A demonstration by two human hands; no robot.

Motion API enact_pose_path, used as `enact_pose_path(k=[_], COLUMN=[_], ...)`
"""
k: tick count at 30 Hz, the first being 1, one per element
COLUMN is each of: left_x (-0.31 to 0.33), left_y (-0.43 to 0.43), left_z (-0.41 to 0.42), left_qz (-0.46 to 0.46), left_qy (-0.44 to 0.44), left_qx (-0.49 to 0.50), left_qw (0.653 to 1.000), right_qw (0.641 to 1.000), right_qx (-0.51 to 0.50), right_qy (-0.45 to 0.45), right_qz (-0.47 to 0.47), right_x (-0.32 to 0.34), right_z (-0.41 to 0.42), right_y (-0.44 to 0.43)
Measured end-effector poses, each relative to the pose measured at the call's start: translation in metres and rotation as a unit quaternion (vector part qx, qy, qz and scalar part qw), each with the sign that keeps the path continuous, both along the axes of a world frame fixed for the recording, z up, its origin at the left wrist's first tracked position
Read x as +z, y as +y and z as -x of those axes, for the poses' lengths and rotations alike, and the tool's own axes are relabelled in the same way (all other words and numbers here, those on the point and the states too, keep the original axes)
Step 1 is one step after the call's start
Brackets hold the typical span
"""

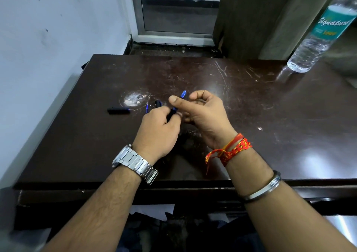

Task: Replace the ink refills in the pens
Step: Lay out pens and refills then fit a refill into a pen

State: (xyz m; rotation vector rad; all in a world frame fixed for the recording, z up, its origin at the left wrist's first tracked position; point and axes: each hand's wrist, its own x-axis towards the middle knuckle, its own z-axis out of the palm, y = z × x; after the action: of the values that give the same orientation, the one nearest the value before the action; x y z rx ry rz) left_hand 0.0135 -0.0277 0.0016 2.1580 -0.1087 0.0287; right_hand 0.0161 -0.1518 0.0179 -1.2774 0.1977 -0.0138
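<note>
Left hand (157, 130) closed around black pen (158, 103), right hand (201, 114) half-curled, pinching blue piece (183, 94).

A scratched dark wooden table (251, 101) carries glare patches right of the hands. A pale blue wall (58, 29) rises to their left; beyond them stand a metal-framed door (173, 20) and a brown curtain (260, 20).

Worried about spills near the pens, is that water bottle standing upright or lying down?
Upright: the water bottle stands on its base at the table's far right corner. Its cap is out of frame.
</note>
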Motion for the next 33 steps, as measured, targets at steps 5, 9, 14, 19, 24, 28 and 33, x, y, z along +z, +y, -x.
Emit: enact_pose_path(k=[5, 9, 14, 19, 24, 28, 33], left_x=[0.0026, 0.0033, 0.003, 0.0036, 0.0055, 0.0055, 0.0057], left_y=[0.0004, 0.0004, -0.0004, -0.0004, -0.0064, -0.0044, -0.0036], left_z=[0.0003, 0.0, 0.002, 0.0012, 0.0084, 0.0066, 0.0045], left_qz=[0.006, 0.008, 0.007, -0.008, -0.006, -0.001, 0.02], left_qy=[-0.005, -0.003, -0.012, -0.019, -0.015, -0.03, -0.029], left_qx=[0.006, 0.007, -0.001, 0.005, -0.037, -0.016, 0.006], left_qw=[1.0, 1.0, 1.0, 1.0, 0.999, 0.999, 0.999], right_qw=[1.0, 1.0, 1.0, 0.999, 0.999, 0.996, 0.998], right_qx=[0.011, -0.002, 0.0, 0.029, -0.014, 0.027, 0.012], right_qy=[0.004, -0.009, -0.013, -0.003, 0.022, 0.014, 0.026], right_qz=[-0.004, 0.003, -0.009, -0.044, -0.044, -0.083, -0.056], right_x=[-0.0038, -0.0067, -0.0052, -0.0016, -0.0035, 0.0, -0.0019], right_z=[-0.002, -0.0028, -0.002, -0.0002, -0.0004, 0.0006, 0.0004], right_y=[0.0029, 0.0026, 0.006, 0.0056, 0.0086, 0.0079, 0.006])
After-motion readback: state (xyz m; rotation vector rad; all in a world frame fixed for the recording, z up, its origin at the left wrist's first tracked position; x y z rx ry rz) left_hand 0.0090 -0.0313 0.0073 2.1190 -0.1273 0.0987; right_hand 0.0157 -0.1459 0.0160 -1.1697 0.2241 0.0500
